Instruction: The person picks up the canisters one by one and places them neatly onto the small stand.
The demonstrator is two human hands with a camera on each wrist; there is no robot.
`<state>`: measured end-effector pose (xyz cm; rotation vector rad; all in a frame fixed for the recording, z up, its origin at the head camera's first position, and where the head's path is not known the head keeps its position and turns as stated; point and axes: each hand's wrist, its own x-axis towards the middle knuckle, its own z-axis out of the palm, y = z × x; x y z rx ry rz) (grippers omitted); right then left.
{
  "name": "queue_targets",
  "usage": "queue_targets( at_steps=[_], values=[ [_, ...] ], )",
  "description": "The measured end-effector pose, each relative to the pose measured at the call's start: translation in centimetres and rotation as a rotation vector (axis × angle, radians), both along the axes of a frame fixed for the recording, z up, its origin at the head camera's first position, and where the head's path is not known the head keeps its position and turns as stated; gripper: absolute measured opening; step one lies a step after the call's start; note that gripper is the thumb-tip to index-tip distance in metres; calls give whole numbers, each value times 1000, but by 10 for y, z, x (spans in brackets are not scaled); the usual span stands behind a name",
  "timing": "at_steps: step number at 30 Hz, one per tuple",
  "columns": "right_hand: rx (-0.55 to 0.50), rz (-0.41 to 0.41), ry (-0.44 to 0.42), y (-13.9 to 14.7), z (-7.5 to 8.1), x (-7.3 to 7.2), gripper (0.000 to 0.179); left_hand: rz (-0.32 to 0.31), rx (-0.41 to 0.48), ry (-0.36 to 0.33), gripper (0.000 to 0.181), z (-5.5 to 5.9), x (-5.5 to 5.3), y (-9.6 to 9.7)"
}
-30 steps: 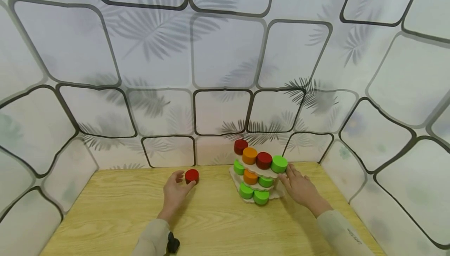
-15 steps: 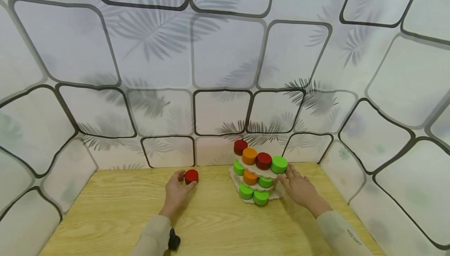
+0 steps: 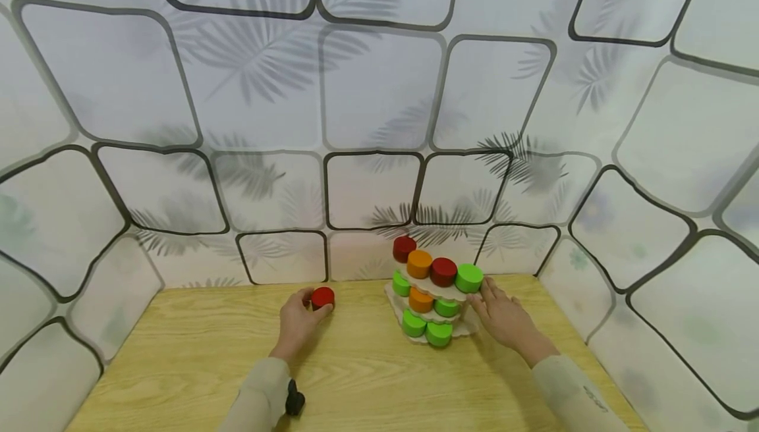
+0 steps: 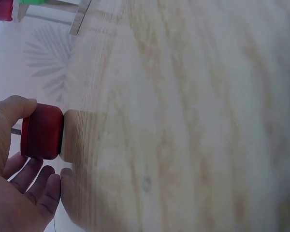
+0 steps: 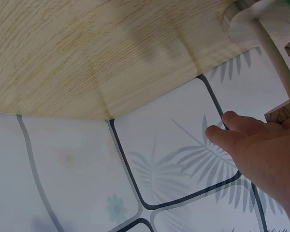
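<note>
My left hand pinches a short red cylinder block that sits on the table. The left wrist view has the thumb on one side of this red block and the fingers curled near its other side. To the right stands a pale, scalloped-edge tiered stand. Red, orange and green cylinder blocks sit on its tiers, among them a green block at the right end of the upper tier. My right hand rests against the stand's right side with fingers extended. In the right wrist view, the hand touches the stand's wooden edge.
The light wood table meets patterned wall covering at the back and sides. A small black object is at the left sleeve's cuff. Table surface lies between the red block and the stand.
My left hand has shifted slightly right, and its fingers have closed in around the red block. The right hand and the stand keep their places.
</note>
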<state>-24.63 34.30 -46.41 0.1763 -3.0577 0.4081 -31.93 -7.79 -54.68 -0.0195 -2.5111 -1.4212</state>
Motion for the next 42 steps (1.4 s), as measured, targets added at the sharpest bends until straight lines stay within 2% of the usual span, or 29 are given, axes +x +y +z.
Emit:
queue_targets(
  at_steps=[6, 16, 26, 42],
  values=[
    [12, -1, 3, 0, 1, -1, 74, -33, 26, -3, 49, 0, 0, 4],
    [-4, 1, 22, 1, -2, -1, 75, -132, 55, 48, 47, 0, 7, 19],
    [6, -2, -17, 0, 1, 1, 75, -233, 56, 42, 49, -1, 10, 49],
    [-3, 2, 0, 0, 0, 0, 74, -355, 35, 47, 50, 3, 15, 89]
  ],
)
